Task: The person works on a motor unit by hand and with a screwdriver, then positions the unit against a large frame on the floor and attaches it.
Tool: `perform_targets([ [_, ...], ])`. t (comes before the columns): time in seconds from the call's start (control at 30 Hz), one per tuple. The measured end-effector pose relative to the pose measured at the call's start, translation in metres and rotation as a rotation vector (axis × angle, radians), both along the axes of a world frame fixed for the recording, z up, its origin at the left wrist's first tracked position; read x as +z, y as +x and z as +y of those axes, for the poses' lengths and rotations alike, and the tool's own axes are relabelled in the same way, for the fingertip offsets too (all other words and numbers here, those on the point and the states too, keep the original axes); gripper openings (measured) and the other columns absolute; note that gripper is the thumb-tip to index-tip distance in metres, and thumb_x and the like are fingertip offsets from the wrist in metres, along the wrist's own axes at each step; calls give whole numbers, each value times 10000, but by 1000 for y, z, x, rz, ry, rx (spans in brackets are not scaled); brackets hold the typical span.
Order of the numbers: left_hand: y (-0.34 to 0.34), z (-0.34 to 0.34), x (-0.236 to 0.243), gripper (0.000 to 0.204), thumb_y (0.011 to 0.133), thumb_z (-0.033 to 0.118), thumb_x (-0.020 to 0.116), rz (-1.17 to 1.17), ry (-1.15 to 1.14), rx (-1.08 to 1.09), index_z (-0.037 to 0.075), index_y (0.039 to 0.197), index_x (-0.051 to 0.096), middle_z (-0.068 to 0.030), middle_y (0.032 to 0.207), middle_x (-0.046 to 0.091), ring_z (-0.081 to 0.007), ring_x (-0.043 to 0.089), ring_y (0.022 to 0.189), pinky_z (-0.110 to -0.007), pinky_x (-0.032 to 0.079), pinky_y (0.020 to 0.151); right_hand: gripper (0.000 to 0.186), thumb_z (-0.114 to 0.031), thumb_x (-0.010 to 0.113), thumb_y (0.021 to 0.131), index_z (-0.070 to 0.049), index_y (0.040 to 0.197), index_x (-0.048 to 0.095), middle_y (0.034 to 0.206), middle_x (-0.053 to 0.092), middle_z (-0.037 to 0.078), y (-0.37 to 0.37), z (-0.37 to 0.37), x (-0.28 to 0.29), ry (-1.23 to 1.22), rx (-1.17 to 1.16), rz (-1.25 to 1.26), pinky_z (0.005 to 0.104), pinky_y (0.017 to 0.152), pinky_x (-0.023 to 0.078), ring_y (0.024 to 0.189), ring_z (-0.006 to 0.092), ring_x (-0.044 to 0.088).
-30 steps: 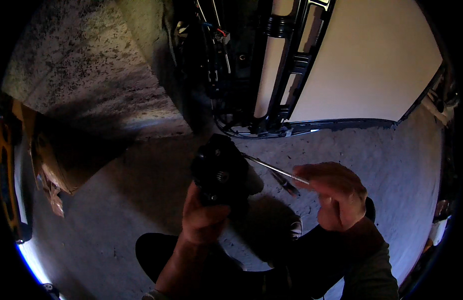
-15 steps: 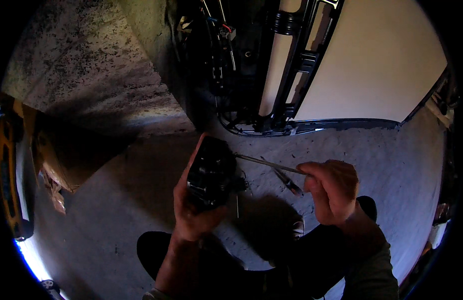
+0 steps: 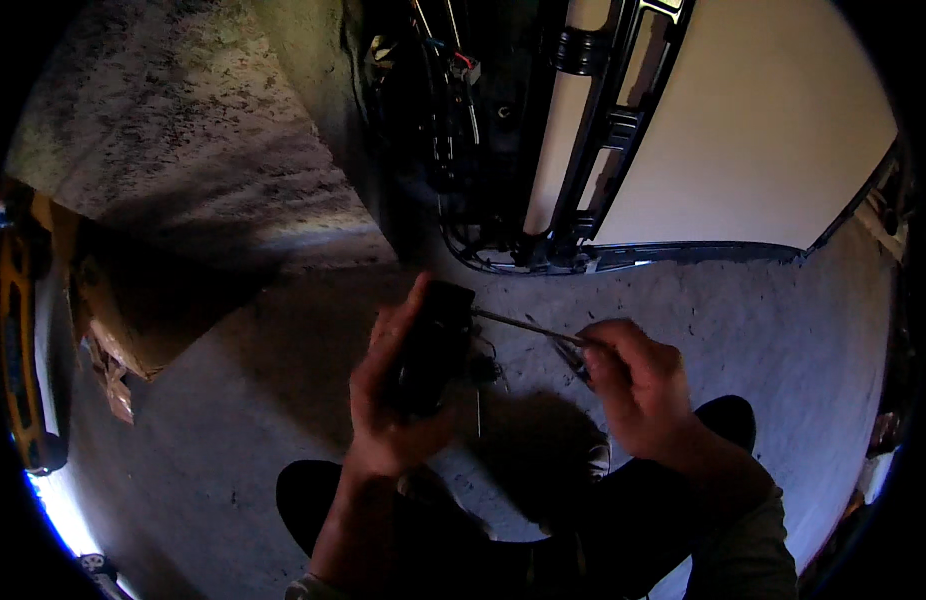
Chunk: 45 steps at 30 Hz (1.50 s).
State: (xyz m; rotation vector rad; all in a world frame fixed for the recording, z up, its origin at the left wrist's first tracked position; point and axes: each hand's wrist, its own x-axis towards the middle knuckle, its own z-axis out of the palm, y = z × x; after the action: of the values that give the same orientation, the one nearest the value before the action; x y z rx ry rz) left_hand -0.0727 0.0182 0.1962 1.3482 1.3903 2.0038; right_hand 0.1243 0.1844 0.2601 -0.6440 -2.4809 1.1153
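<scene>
My left hand (image 3: pixel 383 425) is closed around a dark, blocky black part (image 3: pixel 435 350), held up over the floor; its details are lost in shadow. Between the fingertips of my right hand (image 3: pixel 638 390) is a thin metal rod (image 3: pixel 523 324). The rod points left, and its far end meets the right edge of the black part; whether it goes inside, I cannot tell. Beneath the rod, a slim tool (image 3: pixel 571 358) on the floor is partly covered by my right hand. A small dark piece (image 3: pixel 483 370) shows just right of the black part.
Ahead stands a large pale panel (image 3: pixel 753 130) with a black slotted frame (image 3: pixel 573 150) and cables along it. A rough, mottled block (image 3: pixel 213 130) is at the upper left. Below it sits an opened cardboard box (image 3: pixel 133 310), beside a yellow tool (image 3: pixel 21 340). My knees frame the lower floor.
My right hand has moved left toward the black part, bringing the rod's grip point closer. My left hand has turned the part slightly, so its face looks darker and narrower.
</scene>
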Motion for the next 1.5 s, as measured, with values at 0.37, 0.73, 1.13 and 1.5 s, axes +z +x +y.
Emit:
perform_targets([
  [0.37, 0, -12, 3, 986, 589, -4, 681, -81, -149, -51, 42, 1540, 423, -215, 1548, 431, -339, 515, 1332, -486, 412, 1126, 190, -177, 608, 1026, 2, 999, 666, 633, 593, 39, 10, 19, 0, -1087, 59, -202, 276, 452, 408, 500, 112, 544],
  [0.73, 11, -14, 0, 924, 651, -21, 668, -272, -127, -176, 75, 1541, 435, -192, 1590, 397, -347, 429, 1430, -489, 360, 1172, 152, -160, 652, 987, -19, 1031, 690, 667, 636, 46, 8, -7, -3, 356, 187, -47, 288, 477, 406, 517, 115, 551],
  [1.13, 10, -8, 5, 937, 660, -66, 671, -239, -119, -208, 129, 1545, 432, -190, 1527, 446, -363, 472, 1373, -510, 416, 1122, 161, -167, 672, 961, -47, 1068, 657, 704, 677, 81, 10, -4, -24, 410, 163, -27, 320, 481, 493, 579, 168, 662],
  [1.5, 10, -11, 12, 932, 629, 68, 725, -125, -319, -118, 56, 1522, 460, -178, 1346, 509, -340, 550, 1237, -434, 462, 1072, 115, -148, 645, 985, -49, 1042, 658, 706, 672, 77, 6, 3, -24, -856, -26, -222, 304, 465, 474, 546, 170, 642],
])
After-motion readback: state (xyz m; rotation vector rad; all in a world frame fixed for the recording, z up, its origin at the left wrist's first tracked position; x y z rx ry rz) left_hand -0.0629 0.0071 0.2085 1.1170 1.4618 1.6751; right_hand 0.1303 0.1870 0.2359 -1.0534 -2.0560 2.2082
